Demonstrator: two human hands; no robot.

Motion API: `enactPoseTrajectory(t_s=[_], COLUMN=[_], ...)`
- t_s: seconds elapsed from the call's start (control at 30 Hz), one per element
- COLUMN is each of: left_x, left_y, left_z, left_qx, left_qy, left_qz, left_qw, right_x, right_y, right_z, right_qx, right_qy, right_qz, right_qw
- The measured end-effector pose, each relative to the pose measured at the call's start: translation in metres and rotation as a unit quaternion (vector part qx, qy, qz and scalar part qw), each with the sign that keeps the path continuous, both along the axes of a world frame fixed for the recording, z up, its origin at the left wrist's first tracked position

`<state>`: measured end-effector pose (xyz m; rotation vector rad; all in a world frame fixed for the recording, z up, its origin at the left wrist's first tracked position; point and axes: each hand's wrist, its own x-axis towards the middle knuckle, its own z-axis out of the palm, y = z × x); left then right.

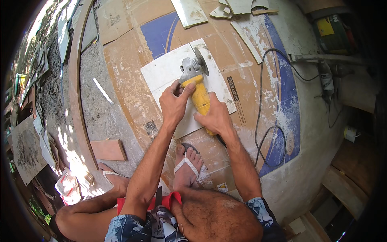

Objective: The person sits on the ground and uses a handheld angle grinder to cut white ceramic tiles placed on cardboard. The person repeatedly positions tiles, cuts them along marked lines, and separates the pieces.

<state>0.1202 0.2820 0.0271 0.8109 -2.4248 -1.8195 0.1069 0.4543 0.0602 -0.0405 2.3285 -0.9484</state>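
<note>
A yellow angle grinder (pixel 200 99) with a grey metal head is held in both my hands over a white tile (pixel 163 76). Its cutting disc (pixel 201 61) stands on edge along a dark line at the tile's far part; whether it touches the tile I cannot tell. My left hand (pixel 175 101) closes on the front of the grinder, just behind the head. My right hand (pixel 215 115) is wrapped round the rear of its body. The tile lies flat on brown cardboard (pixel 125 86), and my right foot (pixel 188 163) stands close to its near edge.
A black cord (pixel 260 107) loops over the cardboard on the right. Tile pieces (pixel 238 6) lie at the far side, with a white strip (pixel 246 42) nearer. A wooden block (pixel 108 149) and a long beam (pixel 76 80) are on the left. Shelving with containers (pixel 332 34) lines the right.
</note>
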Motion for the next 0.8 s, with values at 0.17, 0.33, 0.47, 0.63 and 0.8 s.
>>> enactPoseTrajectory(t_s=[0.17, 0.33, 0.47, 0.63, 0.8], left_x=[0.004, 0.006, 0.008, 0.011, 0.015], left_y=[0.003, 0.005, 0.005, 0.006, 0.008], left_z=[0.000, 0.002, -0.002, 0.002, -0.005], left_qx=[-0.005, 0.004, -0.010, -0.007, -0.001], left_qy=[0.000, -0.003, -0.004, -0.013, -0.003], left_qz=[-0.002, -0.006, -0.005, -0.015, -0.007], left_qw=[1.000, 1.000, 1.000, 1.000, 1.000], right_x=[0.003, 0.007, 0.010, 0.013, 0.016], right_y=[0.002, 0.005, 0.006, 0.009, 0.011], right_z=[0.001, 0.000, -0.002, -0.002, 0.000], right_qx=[0.006, 0.002, -0.002, -0.001, 0.002], right_qy=[-0.004, -0.003, 0.000, -0.005, 0.000], right_qz=[0.000, -0.005, -0.006, -0.006, -0.006], right_qw=[1.000, 1.000, 1.000, 1.000, 1.000])
